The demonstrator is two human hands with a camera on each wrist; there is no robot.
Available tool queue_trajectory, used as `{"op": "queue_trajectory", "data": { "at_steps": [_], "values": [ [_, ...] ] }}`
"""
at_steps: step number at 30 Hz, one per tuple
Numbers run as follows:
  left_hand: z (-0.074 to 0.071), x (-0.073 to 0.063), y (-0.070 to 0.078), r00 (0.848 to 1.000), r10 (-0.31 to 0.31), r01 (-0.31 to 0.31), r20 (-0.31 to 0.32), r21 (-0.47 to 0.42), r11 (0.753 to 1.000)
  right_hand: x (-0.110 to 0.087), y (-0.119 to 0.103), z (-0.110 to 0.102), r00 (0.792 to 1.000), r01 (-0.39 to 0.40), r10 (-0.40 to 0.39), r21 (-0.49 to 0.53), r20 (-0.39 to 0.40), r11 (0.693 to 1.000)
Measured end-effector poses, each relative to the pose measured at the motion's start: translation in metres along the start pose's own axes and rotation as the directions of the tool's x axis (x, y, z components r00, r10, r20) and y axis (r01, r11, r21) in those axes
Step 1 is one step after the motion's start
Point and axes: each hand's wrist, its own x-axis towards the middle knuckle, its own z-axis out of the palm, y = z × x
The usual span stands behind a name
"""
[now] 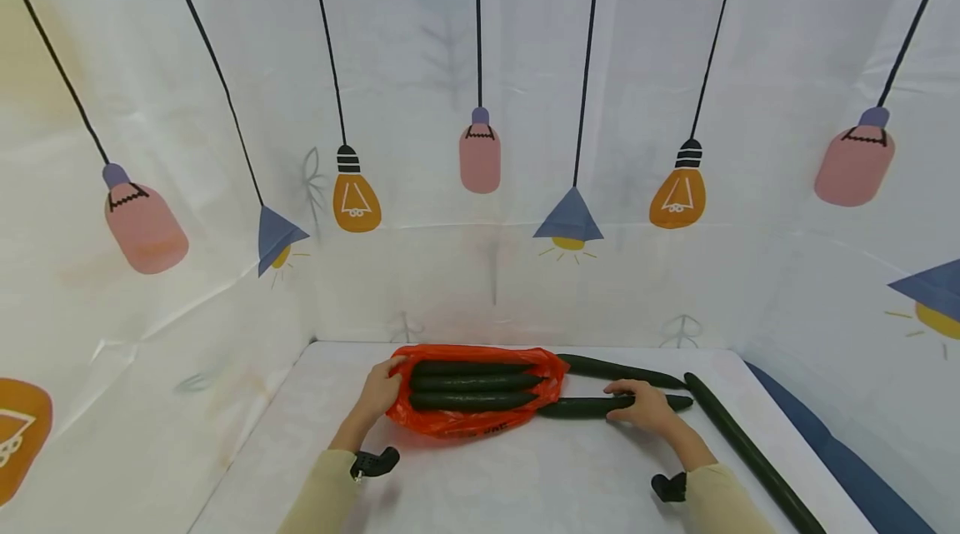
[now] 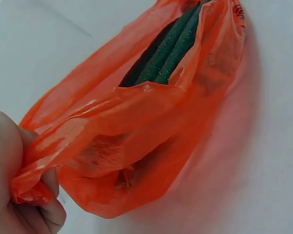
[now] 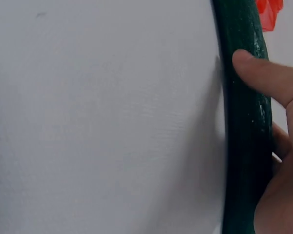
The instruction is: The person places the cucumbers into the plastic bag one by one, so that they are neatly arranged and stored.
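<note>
An orange-red plastic bag (image 1: 468,427) lies on the white table with its mouth spread. Inside it several dark green cucumbers (image 1: 474,384) lie side by side. My left hand (image 1: 380,392) grips the bag's left end, and in the left wrist view the bunched plastic (image 2: 36,187) sits between curled fingers. To the right of the bag, my right hand (image 1: 643,406) holds a long cucumber (image 1: 577,408) around its middle. The right wrist view shows the thumb lying across this cucumber (image 3: 246,126); the other fingers are mostly hidden behind it. Its left end meets the bag's right edge.
Behind the held cucumber lies another cucumber (image 1: 615,369), reaching toward the bag. A further cucumber (image 1: 750,451) runs diagonally along the right side of the table (image 1: 525,484). White sheeting printed with hanging lamps (image 1: 480,267) stands around the table.
</note>
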Motion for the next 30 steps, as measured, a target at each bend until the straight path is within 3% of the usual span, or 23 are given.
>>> {"op": "queue_trajectory", "data": {
  "at_steps": [6,11,15,18,22,27,30],
  "values": [
    [0.004,0.000,0.003,0.999,-0.014,0.017,0.037,-0.077,0.997,-0.002,0.005,0.000,0.998,0.057,-0.055,-0.058,0.029,0.997],
    [0.007,0.004,0.003,0.998,-0.022,0.028,0.062,-0.099,0.995,-0.004,0.007,0.002,0.995,0.099,-0.101,-0.060,-0.018,0.993],
    [0.007,0.007,0.005,0.994,-0.078,0.088,0.076,-0.142,0.986,-0.005,0.007,-0.001,0.990,0.127,-0.129,-0.046,-0.054,0.991],
    [0.008,0.009,0.006,0.987,-0.131,0.147,0.095,-0.190,0.971,-0.009,0.005,-0.008,0.991,0.119,-0.121,-0.031,-0.063,0.992],
    [0.010,0.011,0.010,0.983,-0.149,0.172,0.106,-0.253,0.952,-0.011,-0.001,-0.023,0.988,0.100,-0.103,-0.031,-0.113,0.995],
    [0.009,0.013,0.019,0.980,-0.147,0.189,0.132,-0.410,0.892,-0.008,-0.014,-0.047,0.976,0.113,-0.121,-0.055,-0.183,0.992],
    [0.009,0.015,0.022,0.977,-0.149,0.203,0.153,-0.457,0.866,-0.008,-0.021,-0.060,0.971,0.105,-0.116,-0.061,-0.208,0.993]
  ]
}}
